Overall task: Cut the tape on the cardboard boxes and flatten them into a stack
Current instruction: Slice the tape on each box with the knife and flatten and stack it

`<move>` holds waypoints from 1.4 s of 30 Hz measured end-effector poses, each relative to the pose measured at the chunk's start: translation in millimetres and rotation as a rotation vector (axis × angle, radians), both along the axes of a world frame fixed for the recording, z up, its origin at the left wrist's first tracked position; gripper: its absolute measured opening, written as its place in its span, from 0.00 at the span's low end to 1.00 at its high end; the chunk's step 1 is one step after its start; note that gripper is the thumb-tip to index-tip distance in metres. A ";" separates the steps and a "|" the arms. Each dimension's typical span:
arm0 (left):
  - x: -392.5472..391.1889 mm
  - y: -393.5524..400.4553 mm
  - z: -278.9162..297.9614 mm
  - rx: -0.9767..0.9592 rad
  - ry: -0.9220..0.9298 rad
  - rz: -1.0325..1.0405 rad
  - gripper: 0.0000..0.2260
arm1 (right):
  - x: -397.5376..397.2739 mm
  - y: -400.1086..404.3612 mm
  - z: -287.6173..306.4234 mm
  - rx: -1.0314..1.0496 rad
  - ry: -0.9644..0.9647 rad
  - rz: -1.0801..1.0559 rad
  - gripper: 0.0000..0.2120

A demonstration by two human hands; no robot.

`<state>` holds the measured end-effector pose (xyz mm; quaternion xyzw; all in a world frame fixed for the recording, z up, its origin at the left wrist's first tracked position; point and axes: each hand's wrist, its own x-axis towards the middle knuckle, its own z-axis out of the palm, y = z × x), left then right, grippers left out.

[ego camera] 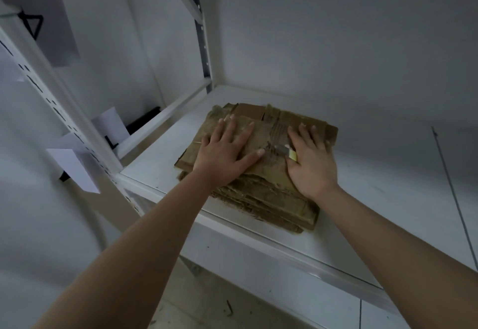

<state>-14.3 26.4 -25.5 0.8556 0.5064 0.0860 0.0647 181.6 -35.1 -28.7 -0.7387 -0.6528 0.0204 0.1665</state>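
Note:
A stack of flattened brown cardboard boxes (269,196) lies on a white shelf (375,194), with tape strips showing on the top sheet. My left hand (222,152) presses flat on the left part of the top sheet, fingers spread and straight. My right hand (310,163) rests on the right part with its fingers stretched forward. Its thumb pinches a yellow utility knife (288,151) against the hand, and the grey blade end points left toward my left thumb.
The white shelf's front edge (258,246) runs diagonally below the stack. A perforated metal upright (77,132) stands at left with white paper tags (75,168) on it. Walls close the shelf at back. A thin rod (451,189) leans at right.

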 end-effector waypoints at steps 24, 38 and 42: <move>19.8 -65.8 84.6 0.372 0.125 0.145 0.26 | 39.3 -74.4 29.0 0.211 0.313 -0.157 0.17; 120.5 -115.2 95.6 0.593 0.012 0.013 0.18 | 131.5 -149.8 22.9 0.153 0.148 -0.263 0.08; 187.4 -137.8 90.2 0.603 -0.005 -0.066 0.16 | 195.1 -179.3 22.2 0.175 0.068 -0.316 0.09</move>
